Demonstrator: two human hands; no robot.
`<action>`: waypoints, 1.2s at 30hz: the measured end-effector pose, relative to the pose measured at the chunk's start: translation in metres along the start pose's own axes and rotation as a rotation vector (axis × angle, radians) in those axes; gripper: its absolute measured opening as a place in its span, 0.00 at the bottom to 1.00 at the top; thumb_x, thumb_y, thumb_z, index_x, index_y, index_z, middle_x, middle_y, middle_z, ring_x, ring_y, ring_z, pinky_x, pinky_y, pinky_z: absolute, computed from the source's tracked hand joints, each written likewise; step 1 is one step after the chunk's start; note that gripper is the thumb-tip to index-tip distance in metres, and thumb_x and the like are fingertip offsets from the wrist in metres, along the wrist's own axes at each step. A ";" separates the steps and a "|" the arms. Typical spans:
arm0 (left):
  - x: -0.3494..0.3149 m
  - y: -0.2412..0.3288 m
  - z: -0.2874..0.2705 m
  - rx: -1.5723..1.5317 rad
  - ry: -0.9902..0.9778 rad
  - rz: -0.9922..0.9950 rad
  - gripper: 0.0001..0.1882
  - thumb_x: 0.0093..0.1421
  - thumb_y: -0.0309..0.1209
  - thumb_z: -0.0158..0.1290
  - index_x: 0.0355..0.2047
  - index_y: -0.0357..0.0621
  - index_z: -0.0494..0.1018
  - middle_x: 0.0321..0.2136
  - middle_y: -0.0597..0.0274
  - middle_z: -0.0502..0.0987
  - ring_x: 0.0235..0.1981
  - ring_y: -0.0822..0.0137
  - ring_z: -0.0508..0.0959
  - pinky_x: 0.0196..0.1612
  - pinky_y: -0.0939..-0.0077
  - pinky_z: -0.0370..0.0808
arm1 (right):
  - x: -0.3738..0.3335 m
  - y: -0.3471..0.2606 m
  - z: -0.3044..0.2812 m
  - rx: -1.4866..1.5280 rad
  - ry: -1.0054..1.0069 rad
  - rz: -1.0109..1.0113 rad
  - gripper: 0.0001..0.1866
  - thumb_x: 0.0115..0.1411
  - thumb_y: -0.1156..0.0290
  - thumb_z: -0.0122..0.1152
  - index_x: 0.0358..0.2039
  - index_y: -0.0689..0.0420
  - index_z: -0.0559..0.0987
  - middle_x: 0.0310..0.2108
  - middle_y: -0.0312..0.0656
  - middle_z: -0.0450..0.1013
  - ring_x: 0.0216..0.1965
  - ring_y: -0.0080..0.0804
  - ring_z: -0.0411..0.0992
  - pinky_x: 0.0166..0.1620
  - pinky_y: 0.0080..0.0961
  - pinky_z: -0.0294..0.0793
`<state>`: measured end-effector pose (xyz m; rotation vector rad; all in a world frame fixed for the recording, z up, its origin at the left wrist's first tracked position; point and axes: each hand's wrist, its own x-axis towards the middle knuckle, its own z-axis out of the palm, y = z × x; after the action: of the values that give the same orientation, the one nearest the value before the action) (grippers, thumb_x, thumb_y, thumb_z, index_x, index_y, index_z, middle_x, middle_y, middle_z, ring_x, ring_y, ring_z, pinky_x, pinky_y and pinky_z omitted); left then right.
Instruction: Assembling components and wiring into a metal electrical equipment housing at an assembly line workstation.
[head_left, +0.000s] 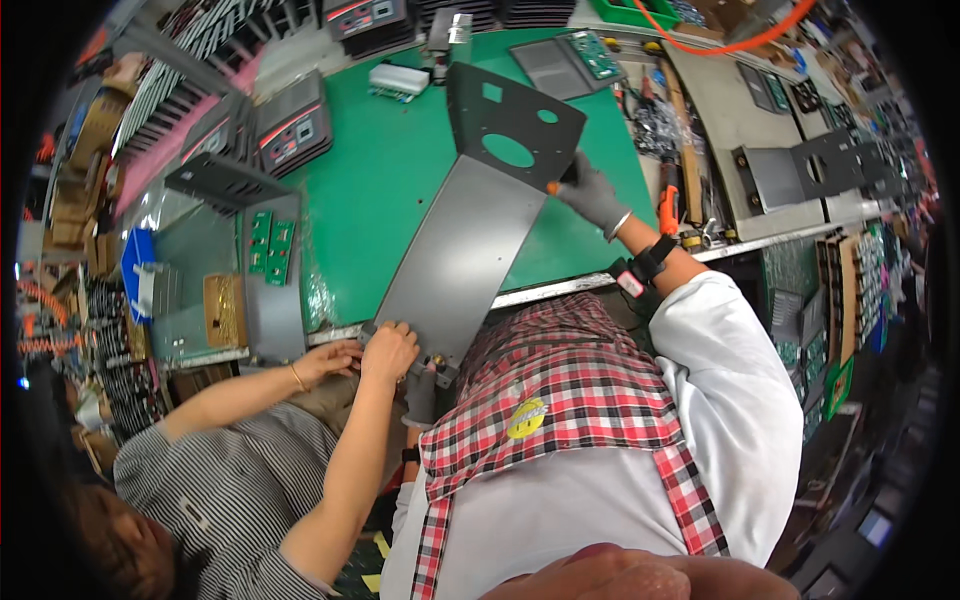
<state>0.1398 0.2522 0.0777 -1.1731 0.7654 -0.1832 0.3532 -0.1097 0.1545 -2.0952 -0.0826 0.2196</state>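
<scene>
A large dark grey bent sheet-metal panel (455,240) slants across the front edge of the table. Its far end is a folded flange with round and square cut-outs. My right hand (597,197), in a grey glove, grips the flange's right edge; a small orange spot shows at the fingertips. My left hand (420,397), also gloved, is at the panel's near end, its fingers closed on the edge and partly hidden. Beside it, a co-worker's bare hands (388,350) touch the same end, near a small brass-coloured part (437,360).
Under the panel lies a green table mat (360,210). Grey housings (293,125) stack at the left, near green circuit boards (270,248). A white module (398,80) sits at the back. An orange-handled tool (668,205) and another bent panel (790,175) are at the right.
</scene>
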 end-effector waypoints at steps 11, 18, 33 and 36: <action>-0.013 -0.044 -0.016 -1.598 0.253 -0.076 0.07 0.46 0.33 0.48 0.14 0.51 0.70 0.20 0.69 0.68 0.32 0.69 0.69 0.39 0.74 0.65 | -0.053 0.186 -0.097 -0.241 0.420 0.239 0.21 0.49 0.68 0.52 0.47 0.49 0.69 0.38 0.44 0.73 0.40 0.36 0.72 0.43 0.28 0.69; -0.001 0.029 -0.124 -2.942 -0.374 -2.489 0.32 0.56 0.54 0.43 0.53 0.44 0.57 0.46 0.59 0.67 0.38 0.62 0.71 0.31 0.67 0.71 | 0.017 0.256 -0.166 -0.524 0.349 0.298 0.26 0.48 0.60 0.52 0.49 0.54 0.69 0.41 0.48 0.71 0.42 0.40 0.70 0.45 0.30 0.67; 0.039 0.015 -0.300 -2.654 -1.363 -0.889 0.29 0.54 0.50 0.45 0.45 0.37 0.67 0.40 0.42 0.71 0.43 0.48 0.71 0.45 0.63 0.67 | 0.169 0.255 -0.184 -0.435 0.229 -0.159 0.17 0.48 0.72 0.52 0.41 0.60 0.73 0.38 0.45 0.72 0.39 0.36 0.70 0.43 0.28 0.68; 0.048 0.000 -0.300 -2.650 -1.355 -0.973 0.29 0.53 0.50 0.47 0.46 0.37 0.67 0.41 0.43 0.71 0.44 0.49 0.71 0.46 0.65 0.67 | 0.174 0.266 -0.182 0.052 -0.034 -0.027 0.18 0.51 0.74 0.51 0.45 0.63 0.71 0.40 0.44 0.71 0.40 0.30 0.69 0.44 0.23 0.66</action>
<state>-0.0124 0.0000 0.0052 2.0763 1.1103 -0.7708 0.5503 -0.3743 -0.0056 -2.0375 -0.1247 0.2388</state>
